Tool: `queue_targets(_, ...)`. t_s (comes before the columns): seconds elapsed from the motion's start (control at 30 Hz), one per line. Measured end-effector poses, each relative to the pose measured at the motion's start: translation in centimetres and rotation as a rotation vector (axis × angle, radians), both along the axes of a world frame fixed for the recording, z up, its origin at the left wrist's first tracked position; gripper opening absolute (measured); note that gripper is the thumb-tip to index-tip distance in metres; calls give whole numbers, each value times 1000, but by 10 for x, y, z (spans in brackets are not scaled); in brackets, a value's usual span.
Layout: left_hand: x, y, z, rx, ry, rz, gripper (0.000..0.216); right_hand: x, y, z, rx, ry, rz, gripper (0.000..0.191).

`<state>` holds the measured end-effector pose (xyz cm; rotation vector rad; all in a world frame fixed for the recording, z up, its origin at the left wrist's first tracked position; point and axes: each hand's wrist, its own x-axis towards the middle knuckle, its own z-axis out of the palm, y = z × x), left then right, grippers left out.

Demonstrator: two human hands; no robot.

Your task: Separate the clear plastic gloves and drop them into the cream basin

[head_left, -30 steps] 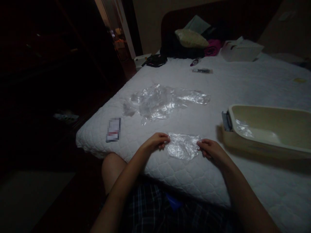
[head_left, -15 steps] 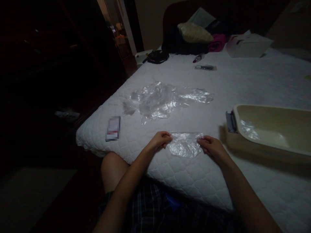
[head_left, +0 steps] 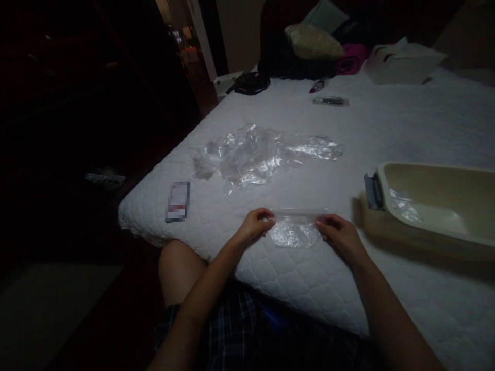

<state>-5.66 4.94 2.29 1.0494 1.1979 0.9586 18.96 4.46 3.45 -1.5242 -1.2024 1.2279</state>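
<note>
Clear plastic piece [head_left: 294, 236] lies between the two hands, low over the near edge of the bed [head_left: 297, 283]; whether its underside touches the quilted cover cannot be told. Left hand [head_left: 254, 226] pinches its left end between thumb and fingers; right hand [head_left: 340, 234] pinches the right end likewise. Hands stand apart, about level with each other, the plastic spanning the gap. Its far edge shows as a straight, narrow strip running just beyond the fingertips; the nearer part is crinkled and hangs or lies toward the person's lap. Beyond the hands, a spread of crumpled clear plastic [head_left: 251, 162] lies flat on the bed, apart from both. Right of the right hand, near it: cream bin [head_left: 410, 232] with a grey latch [head_left: 373, 191]. Left of the left hand, well apart: a flat rectangular item [head_left: 178, 202], its face blurred.
</note>
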Motion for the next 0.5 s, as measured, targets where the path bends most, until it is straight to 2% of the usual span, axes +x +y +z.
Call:
queue_targets(0.2,2,-4,-4,100,17,54,24,3,-3,-2,95,-64,35,36)
queue_targets(0.37,-1,-5,-5,325,192,53,7,7,-5,0,174,-129,63,29)
queue_targets(0.5,-2,-8,-3,450,272,48,14,9,-8,-2,234,-148,85,21)
